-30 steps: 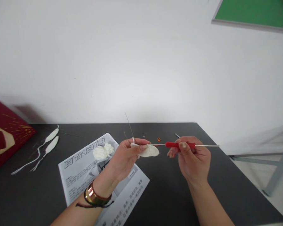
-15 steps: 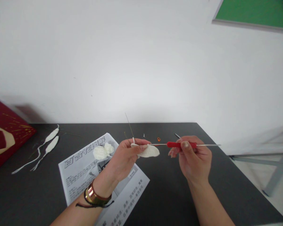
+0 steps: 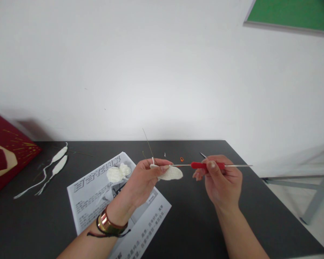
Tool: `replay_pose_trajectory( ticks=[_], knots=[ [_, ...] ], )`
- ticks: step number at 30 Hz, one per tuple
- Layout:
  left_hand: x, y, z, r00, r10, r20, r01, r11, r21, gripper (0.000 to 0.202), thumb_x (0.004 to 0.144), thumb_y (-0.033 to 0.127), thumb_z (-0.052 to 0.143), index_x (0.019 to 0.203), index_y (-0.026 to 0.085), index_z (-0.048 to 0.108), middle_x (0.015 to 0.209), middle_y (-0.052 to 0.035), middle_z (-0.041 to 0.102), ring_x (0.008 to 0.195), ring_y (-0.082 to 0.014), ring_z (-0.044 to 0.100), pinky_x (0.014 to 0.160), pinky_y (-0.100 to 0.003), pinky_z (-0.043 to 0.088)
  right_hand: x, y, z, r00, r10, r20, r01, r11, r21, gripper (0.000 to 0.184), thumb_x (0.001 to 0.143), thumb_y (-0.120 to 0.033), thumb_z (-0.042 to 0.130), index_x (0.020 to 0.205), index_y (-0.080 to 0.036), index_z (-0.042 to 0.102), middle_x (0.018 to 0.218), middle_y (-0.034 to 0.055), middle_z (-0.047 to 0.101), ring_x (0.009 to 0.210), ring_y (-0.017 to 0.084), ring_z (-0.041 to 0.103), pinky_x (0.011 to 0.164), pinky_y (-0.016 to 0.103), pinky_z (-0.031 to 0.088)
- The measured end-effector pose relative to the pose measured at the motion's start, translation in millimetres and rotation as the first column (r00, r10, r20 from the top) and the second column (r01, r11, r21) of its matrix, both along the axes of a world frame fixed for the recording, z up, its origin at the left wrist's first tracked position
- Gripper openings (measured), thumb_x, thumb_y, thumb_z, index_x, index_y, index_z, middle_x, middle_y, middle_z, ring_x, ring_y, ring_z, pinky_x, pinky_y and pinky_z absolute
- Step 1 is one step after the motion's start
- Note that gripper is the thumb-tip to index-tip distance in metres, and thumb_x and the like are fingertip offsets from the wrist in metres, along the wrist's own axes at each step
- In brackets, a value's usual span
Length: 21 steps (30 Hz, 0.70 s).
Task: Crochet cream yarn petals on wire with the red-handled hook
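Between the thumb and fingers of my left hand (image 3: 145,180) is a white crocheted petal (image 3: 172,173), its rounded end pointing right. A thin wire (image 3: 148,142) sticks up from it behind my fingers. My right hand (image 3: 223,180) grips a crochet hook (image 3: 207,165) by its red handle, thumb on top. The hook's metal shaft reaches left to the petal's upper edge by my left thumb; whether its tip sits in a stitch is hidden. White yarn (image 3: 115,175) lies bundled on the paper beside my left wrist.
A printed sheet (image 3: 83,207) lies under my left arm on the dark table (image 3: 194,223). Two finished white petals (image 3: 59,164) with yarn tails lie left, near a red box (image 3: 10,154). An orange stitch marker (image 3: 181,159) and a pointed metal tool (image 3: 203,155) lie behind my hands.
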<state>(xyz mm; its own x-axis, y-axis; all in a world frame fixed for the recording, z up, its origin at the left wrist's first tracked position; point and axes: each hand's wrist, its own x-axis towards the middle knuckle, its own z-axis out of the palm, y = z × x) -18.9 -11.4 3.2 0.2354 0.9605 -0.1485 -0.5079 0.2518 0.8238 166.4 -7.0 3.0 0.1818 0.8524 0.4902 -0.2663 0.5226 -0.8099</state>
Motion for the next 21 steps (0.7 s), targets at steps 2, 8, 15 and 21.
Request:
replay_pose_trajectory(
  ticks=[2,8,15,21],
  knots=[
    [0,0,-0.1,1.000,0.000,-0.005,0.000,1.000,-0.001,0.013,0.066,0.019,0.075,0.077,0.013,0.073,0.070,-0.0052,0.071,0.065,-0.0138,0.062,0.067,-0.026,0.043,0,0,-0.4,1.000,0.009,0.005,-0.009,1.000,-0.007,0.007,0.080,-0.023,0.064,0.077,-0.016,0.064,0.053,-0.0025,0.061,0.039,0.014,0.058,0.040,0.030,0.051],
    [4,0,-0.4,1.000,0.000,-0.031,0.000,1.000,0.000,0.013,0.067,0.020,0.075,0.077,0.013,0.072,0.069,-0.0048,0.070,0.065,-0.0132,0.061,0.066,-0.026,0.042,-4,1,-5.7,0.997,0.073,-0.008,-0.074,0.995,-0.073,0.003,0.078,-0.021,0.066,0.079,-0.017,0.065,0.055,-0.0025,0.062,0.043,0.014,0.059,0.042,0.027,0.051],
    [10,0,-5.5,0.988,0.146,-0.053,-0.138,0.982,0.127,0.039,0.067,0.020,0.074,0.106,0.019,0.066,0.072,0.0013,0.061,0.065,-0.0086,0.055,0.066,-0.022,0.041,-22,5,-15.1,0.983,0.182,0.028,-0.168,0.950,-0.263,0.013,0.070,-0.021,0.073,0.083,-0.019,0.069,0.085,0.0011,0.067,0.071,0.012,0.062,0.061,0.022,0.052],
    [16,-1,-9.5,0.968,0.246,-0.040,-0.237,0.958,0.161,0.061,0.070,0.020,0.072,0.127,0.027,0.052,0.069,0.0051,0.059,0.066,-0.0080,0.054,0.069,-0.021,0.041,-31,8,-26.3,0.952,0.289,-0.099,-0.304,0.862,-0.405,0.021,0.066,-0.021,0.076,0.085,-0.019,0.068,0.078,0.0020,0.071,0.066,0.014,0.064,0.057,0.025,0.056]
  ],
)
